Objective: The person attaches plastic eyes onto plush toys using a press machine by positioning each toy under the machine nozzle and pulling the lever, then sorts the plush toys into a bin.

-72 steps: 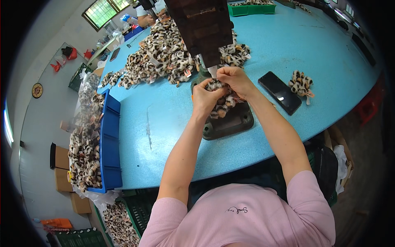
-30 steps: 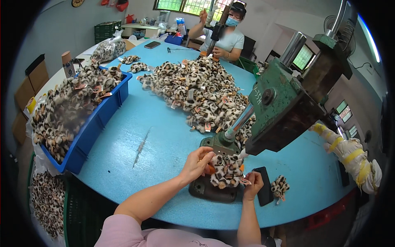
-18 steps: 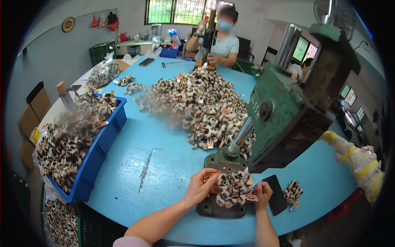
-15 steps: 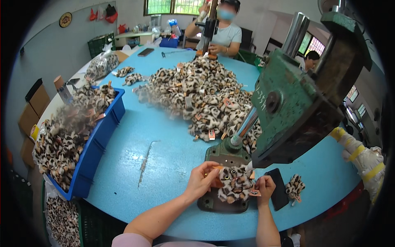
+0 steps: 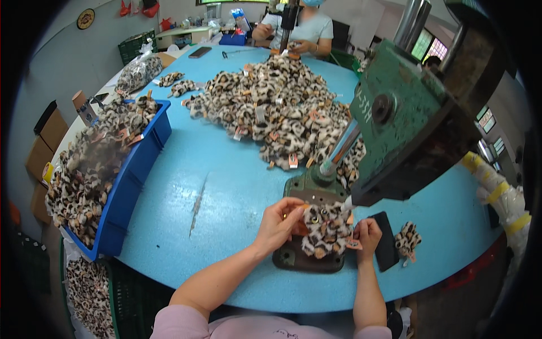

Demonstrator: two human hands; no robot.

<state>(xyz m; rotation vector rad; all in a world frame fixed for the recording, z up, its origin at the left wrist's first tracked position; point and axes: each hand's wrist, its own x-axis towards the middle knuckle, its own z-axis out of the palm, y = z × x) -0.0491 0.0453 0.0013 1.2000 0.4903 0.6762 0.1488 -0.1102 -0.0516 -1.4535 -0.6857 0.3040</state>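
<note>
A spotted plush toy skin (image 5: 327, 230) in white, black and tan, with shiny round eyes, hangs between my hands over the base plate (image 5: 307, 261) of a green press (image 5: 395, 116). My left hand (image 5: 280, 225) pinches its left edge, where an orange piece shows. At its right edge my right hand (image 5: 368, 234) is closed, fingers bent, next to a small orange and white tag (image 5: 354, 244). The press's pale tip (image 5: 348, 202) meets the plush at its upper right; whether they touch is hard to tell.
A black phone (image 5: 385, 242) and another spotted plush (image 5: 407, 240) lie to the right. A big heap of plush skins (image 5: 276, 110) covers the table's far middle. At left stands a full blue bin (image 5: 133, 179). Across the table a masked co-worker (image 5: 307, 34) handles something at another press.
The view has tilted, so the table sits higher in the picture. My hands keep hold around the plush. Across the table, the co-worker's raised hand has come down.
</note>
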